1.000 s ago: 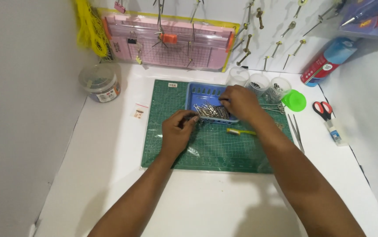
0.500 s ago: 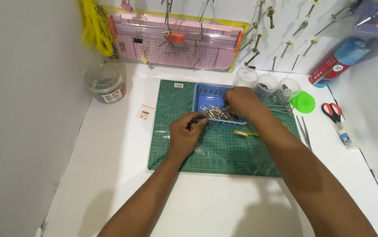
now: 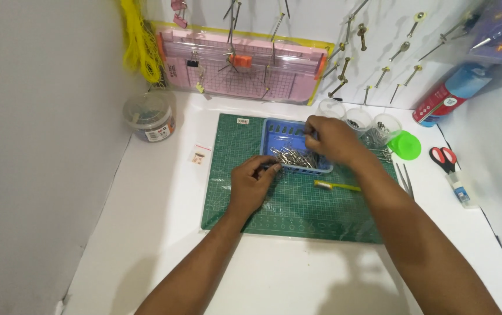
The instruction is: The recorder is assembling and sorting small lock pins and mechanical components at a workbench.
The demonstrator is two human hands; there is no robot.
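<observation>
On the green cutting mat, the blue tray of metal bits was pinched at its front edge by the left hand; right hand fingers were curled inside, grip unclear. Pieces could've easily been spilled if it got tipped.

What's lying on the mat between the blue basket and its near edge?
In the head view, only a yellow-handled tool lies there on the green mat, just below the blue basket.

White table bears green cutting mat, scissors.
</observation>
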